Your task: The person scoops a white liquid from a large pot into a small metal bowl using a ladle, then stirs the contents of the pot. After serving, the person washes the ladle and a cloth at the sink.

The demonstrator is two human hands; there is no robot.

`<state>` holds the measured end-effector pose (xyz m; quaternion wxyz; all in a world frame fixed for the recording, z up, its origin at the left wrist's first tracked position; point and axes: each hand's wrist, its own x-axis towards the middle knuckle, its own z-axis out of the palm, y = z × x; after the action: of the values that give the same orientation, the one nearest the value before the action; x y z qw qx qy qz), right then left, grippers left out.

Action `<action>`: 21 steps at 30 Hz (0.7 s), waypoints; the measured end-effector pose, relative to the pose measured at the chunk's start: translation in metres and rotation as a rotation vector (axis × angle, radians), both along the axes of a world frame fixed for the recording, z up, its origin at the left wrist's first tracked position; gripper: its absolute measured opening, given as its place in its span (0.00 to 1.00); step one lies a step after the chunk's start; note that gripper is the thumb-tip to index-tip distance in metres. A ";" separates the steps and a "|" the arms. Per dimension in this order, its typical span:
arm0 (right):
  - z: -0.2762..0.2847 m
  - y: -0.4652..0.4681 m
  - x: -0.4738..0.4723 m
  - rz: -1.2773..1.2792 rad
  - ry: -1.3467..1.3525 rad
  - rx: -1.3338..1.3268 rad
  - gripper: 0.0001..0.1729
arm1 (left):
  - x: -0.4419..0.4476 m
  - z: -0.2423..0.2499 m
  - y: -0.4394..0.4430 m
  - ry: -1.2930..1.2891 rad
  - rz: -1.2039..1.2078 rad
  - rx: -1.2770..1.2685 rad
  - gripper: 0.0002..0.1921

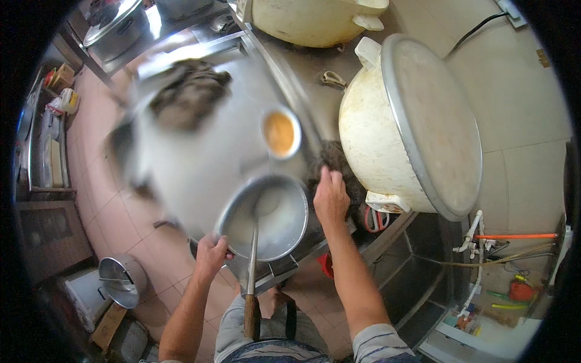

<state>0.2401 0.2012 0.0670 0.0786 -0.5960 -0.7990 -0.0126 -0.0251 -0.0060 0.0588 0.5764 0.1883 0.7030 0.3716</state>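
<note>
A metal pot [290, 245] of whitish liquid sits on the near end of the metal worktop [181, 168]. At its lower left side my left hand [210, 256] is closed around what looks like a dark handle. A ladle [252, 295] rests in the pot, its wooden-ended handle pointing towards me. My right hand [332, 197], right of the pot, is clenched on a dark cloth [338, 156]; blur hides the exact grip. Beyond the pot stands a white bowl [296, 129] of orange-brown liquid. Another crumpled dark cloth [190, 95] lies at the far left of the worktop.
A large cream pot [367, 131] with a grey-rimmed lid [440, 122] stands close to my right forearm. Red-handled scissors [376, 220] lie below it. A second cream pot [308, 22] is behind. An empty metal pot [122, 281] is at lower left, near the floor.
</note>
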 end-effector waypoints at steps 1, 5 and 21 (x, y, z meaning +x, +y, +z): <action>-0.006 0.013 0.000 0.059 -0.008 0.033 0.22 | 0.001 -0.001 0.000 -0.006 -0.006 0.000 0.08; -0.027 0.041 -0.012 0.085 -0.071 0.042 0.23 | 0.002 -0.008 0.000 -0.029 0.018 -0.001 0.08; -0.018 -0.032 0.052 0.015 -0.280 -0.103 0.17 | 0.000 -0.011 -0.002 -0.028 0.026 0.007 0.09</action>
<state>0.2918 0.1697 0.0487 -0.0641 -0.5857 -0.8062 -0.0539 -0.0250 -0.0083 0.0477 0.5805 0.1760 0.6961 0.3841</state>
